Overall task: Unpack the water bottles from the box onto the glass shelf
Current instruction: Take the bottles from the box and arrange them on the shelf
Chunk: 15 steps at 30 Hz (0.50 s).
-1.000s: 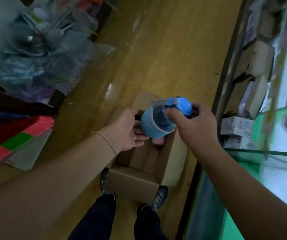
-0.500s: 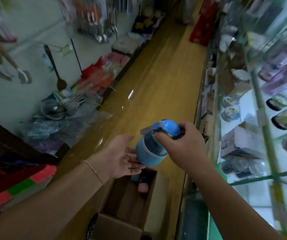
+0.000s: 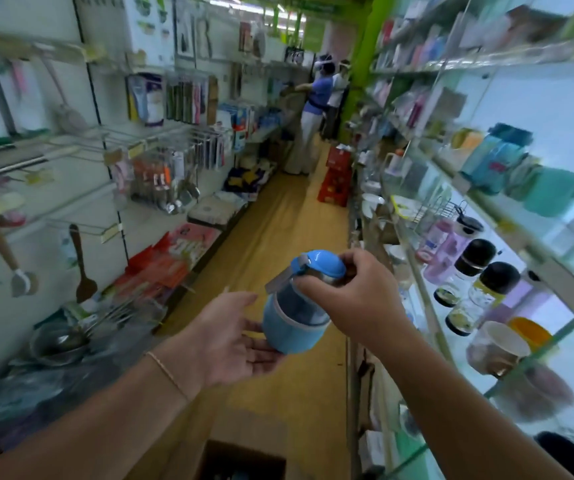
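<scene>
A small blue water bottle (image 3: 296,315) with a domed blue lid and a blue sleeve hangs tilted in mid-air over the aisle. My right hand (image 3: 355,299) grips it at the neck just under the lid. My left hand (image 3: 230,337) lies flat and palm up under the bottle's base, fingers straight, touching it. The open cardboard box (image 3: 244,460) shows only as a dark corner at the bottom edge; its contents are hidden. The glass shelf (image 3: 431,306) runs along the right, holding several bottles with black and purple lids.
A narrow aisle with a yellow floor (image 3: 289,216) runs ahead. Hanging kitchen utensils and packets fill the left wall. Red crates (image 3: 336,178) stand by the right shelving further on. Two people (image 3: 316,109) stand at the far end. Mugs and jars crowd the near right shelves.
My view has swung up from the box to the aisle. Both hands have risen with the bottle, clear above the box; my left hand now spreads flat under its base.
</scene>
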Each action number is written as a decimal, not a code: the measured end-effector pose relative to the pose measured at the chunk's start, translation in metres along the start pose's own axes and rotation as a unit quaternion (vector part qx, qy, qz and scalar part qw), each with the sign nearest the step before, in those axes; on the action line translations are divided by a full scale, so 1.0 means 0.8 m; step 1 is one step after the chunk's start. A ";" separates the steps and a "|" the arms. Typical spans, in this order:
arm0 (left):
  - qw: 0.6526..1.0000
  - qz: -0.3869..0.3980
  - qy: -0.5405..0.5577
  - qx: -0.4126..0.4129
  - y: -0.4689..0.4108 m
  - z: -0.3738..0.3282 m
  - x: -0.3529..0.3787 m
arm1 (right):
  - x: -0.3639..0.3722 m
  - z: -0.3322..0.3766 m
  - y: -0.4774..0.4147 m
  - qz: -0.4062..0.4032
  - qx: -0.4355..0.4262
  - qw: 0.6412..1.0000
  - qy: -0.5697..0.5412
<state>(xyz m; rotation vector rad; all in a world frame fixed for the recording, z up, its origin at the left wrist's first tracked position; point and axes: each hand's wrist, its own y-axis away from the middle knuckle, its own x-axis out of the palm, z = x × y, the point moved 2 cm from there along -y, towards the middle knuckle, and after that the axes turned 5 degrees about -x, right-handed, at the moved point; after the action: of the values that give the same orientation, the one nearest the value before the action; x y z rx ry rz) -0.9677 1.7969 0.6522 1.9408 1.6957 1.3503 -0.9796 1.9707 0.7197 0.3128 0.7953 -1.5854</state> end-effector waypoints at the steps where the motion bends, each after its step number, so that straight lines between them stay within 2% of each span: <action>1: 1.000 0.012 -0.013 0.001 0.006 -0.007 0.004 | -0.006 0.008 -0.002 -0.012 0.002 1.000 0.003; 15: 0.974 0.152 -0.162 -0.031 0.043 -0.054 0.070 | -0.090 0.084 0.028 -0.162 0.070 0.979 0.098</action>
<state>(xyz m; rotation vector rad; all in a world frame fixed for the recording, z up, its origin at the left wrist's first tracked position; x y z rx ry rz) -0.9828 1.8189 0.7261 2.3020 1.2312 1.0795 -0.9282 1.9824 0.8063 0.4659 0.9228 -1.9427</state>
